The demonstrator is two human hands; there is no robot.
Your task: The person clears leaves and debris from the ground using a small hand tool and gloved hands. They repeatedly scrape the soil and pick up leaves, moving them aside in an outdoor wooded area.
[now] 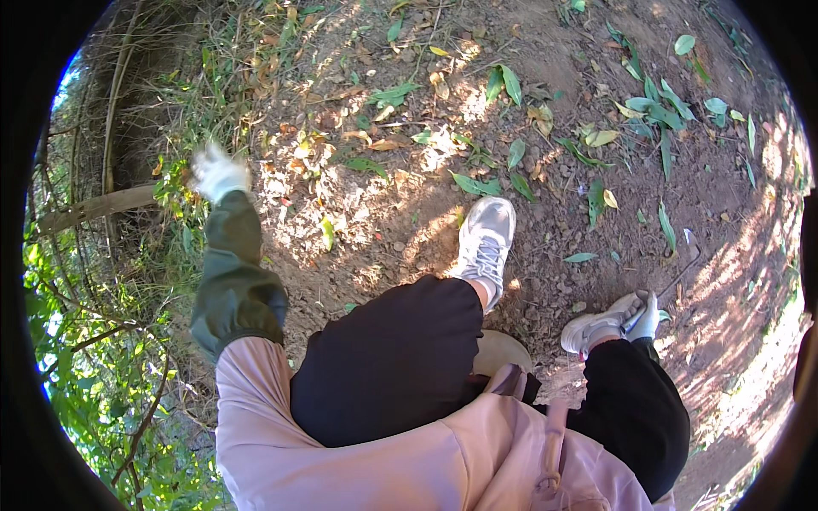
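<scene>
My left hand [218,174], in a white glove, is stretched out at the left beside low green plants. It is blurred by motion, so its fingers and anything in them cannot be made out. A dark green sleeve cover [239,274] runs up that forearm. At the lower right my right hand [645,319], also in a white glove, is beside my right shoe [597,322], partly hidden by my leg. From it extends a thin, bent metal tool [682,273] with a small pale tip. The tool's handle is out of sight within the hand.
My left shoe [487,239] stands on bare soil [549,38] strewn with green and dry leaves [658,112]. Under me is a round pale object [501,352], partly covered by clothing. A thick branch [96,207], brush and leafy stems [83,377] line the left side.
</scene>
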